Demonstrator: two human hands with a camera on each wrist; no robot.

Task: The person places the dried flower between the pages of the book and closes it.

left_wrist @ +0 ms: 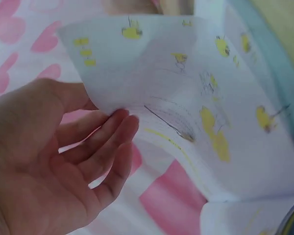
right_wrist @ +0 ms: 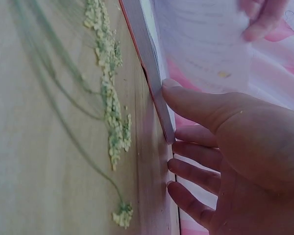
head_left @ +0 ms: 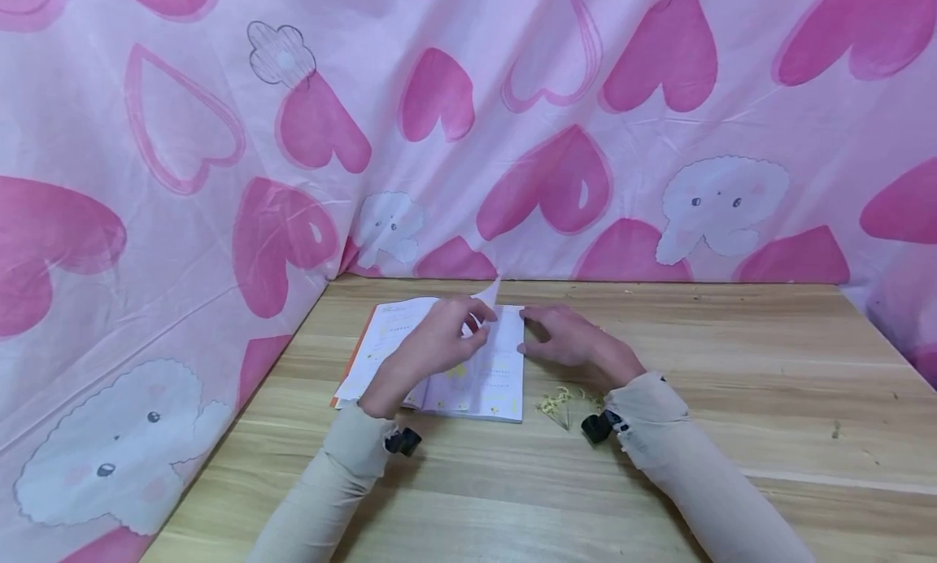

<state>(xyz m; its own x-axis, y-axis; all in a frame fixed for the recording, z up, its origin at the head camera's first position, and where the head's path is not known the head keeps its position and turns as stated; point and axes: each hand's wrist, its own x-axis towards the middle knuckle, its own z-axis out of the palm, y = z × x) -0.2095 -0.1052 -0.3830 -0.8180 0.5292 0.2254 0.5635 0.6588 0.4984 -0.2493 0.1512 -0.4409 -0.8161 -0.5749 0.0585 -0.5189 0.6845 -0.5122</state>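
An open book with an orange cover edge lies on the table, its white pages marked with small yellow drawings. My left hand pinches one page near its corner, the thumb partly hidden behind the paper. That page stands up from the book and curves. At the book's right edge is my right hand, fingers extended; in the right wrist view its thumb rests at the page edge and the fingertips are by the corner. Just below it lies a sprig of small pale-yellow flowers on thin green stems.
The wooden table extends to the right and toward me. A pink cloth printed with hearts and white fluffy animals hangs behind the table and along its left side. Both wrists carry small black cameras.
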